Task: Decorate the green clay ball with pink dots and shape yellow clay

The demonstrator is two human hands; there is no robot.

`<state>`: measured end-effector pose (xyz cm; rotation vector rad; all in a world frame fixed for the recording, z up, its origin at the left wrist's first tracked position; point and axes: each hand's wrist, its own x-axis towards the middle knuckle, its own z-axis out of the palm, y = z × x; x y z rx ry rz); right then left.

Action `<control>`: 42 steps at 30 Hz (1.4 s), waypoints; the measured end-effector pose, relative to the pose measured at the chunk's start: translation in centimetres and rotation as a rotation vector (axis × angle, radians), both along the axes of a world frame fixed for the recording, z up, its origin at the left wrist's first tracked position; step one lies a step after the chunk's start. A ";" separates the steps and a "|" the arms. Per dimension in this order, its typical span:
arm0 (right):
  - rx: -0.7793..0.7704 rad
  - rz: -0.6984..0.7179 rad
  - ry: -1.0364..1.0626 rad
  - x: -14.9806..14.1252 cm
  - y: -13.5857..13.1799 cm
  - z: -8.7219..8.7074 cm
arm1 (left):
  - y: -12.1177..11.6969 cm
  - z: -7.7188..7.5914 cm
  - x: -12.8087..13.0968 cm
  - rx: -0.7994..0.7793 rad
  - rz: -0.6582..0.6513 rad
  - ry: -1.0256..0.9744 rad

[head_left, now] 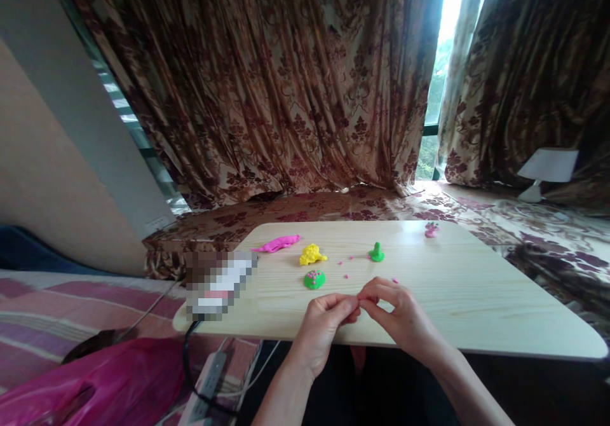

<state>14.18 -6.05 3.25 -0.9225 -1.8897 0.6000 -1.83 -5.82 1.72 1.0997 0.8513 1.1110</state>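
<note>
My left hand [326, 321] and my right hand [398, 315] meet fingertip to fingertip over the table's near edge. Both are closed in a pinch; whatever lies between the fingertips is too small to make out. Beyond them sits a green clay dome [314, 280] dotted with pink bits. A green clay piece with an upright stub [376, 253] stands farther back. Several tiny pink clay bits [347, 276] lie scattered between. A yellow clay lump [312, 255] and a long magenta clay piece [280, 243] rest at the back left.
A pink clay figure with dark bits on top [431, 230] stands at the table's far right. A blurred-out object [222, 286] with a black cable lies at the left edge of the table [476, 299]. Below are a power strip [207, 381] and a magenta bag [109, 381].
</note>
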 end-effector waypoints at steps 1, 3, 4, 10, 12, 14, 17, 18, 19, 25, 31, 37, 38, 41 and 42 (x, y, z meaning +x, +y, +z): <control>-0.003 -0.008 0.006 -0.1 -0.1 0.1 | 0.0 0.0 0.0 -0.007 -0.008 -0.026; -0.022 -0.022 0.045 -0.6 -0.4 -0.1 | 0.0 0.0 0.2 -0.028 -0.022 -0.087; -0.043 -0.024 0.079 -0.9 -0.5 -0.3 | 0.0 0.0 0.3 -0.039 -0.027 -0.113; -0.248 -0.034 0.362 -1.8 -0.1 -1.9 | -0.1 -0.2 0.5 -0.033 0.025 -0.147; -0.261 -0.072 0.417 -1.7 0.3 -2.2 | -0.1 -0.3 0.5 -0.012 0.049 -0.133; -0.269 -0.062 0.422 -1.5 0.6 -2.3 | -0.1 -0.3 0.5 0.001 0.067 -0.106; -0.282 -0.012 0.373 -1.6 0.8 -2.3 | -0.1 -0.2 0.6 0.009 0.102 -0.044; -0.278 -0.007 0.356 -1.6 0.8 -2.3 | -0.1 -0.2 0.7 0.013 0.117 -0.025; -0.268 -0.010 0.340 -1.6 0.7 -2.2 | -0.1 -0.1 0.7 0.017 0.132 -0.007; -0.292 0.000 0.339 -1.4 0.6 -2.1 | 0.1 -0.2 0.8 0.049 0.185 0.082; -0.393 -0.017 0.541 -1.7 1.0 -2.4 | -0.3 0.3 1.0 0.008 0.170 0.037; -0.423 -0.076 0.661 -2.0 0.9 -2.2 | -0.3 0.5 1.2 -0.004 0.193 -0.016; -0.409 -0.102 0.659 -2.0 0.9 -2.2 | -0.3 0.5 1.2 -0.008 0.191 -0.013; -0.369 -0.158 0.669 -1.9 0.9 -2.1 | -0.2 0.5 1.2 -0.013 0.190 -0.002; -0.360 -0.170 0.678 -1.9 0.9 -2.0 | -0.3 0.5 1.3 -0.009 0.197 -0.002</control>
